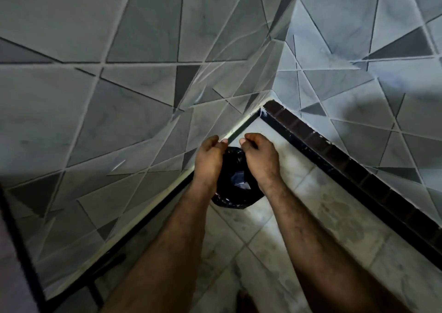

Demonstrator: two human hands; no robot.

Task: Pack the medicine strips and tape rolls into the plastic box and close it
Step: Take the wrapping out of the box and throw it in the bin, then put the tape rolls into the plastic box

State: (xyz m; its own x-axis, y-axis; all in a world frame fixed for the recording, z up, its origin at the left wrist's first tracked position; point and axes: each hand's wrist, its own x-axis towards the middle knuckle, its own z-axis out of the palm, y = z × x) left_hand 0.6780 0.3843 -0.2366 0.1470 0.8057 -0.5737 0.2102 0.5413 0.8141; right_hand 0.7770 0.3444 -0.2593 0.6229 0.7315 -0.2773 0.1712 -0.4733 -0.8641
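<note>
Both grips on black bag (pixel 235 178), tiled corner (pixel 267 92) behind.

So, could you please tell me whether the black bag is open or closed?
Open: both hands, left and right, hold the black bag apart at its mouth.

Glossy black plastic bag (pixel 235 181); smooth glazed wall tiles (pixel 119 97).

No readable text, label, brand, number or sign shows on anything here
</note>
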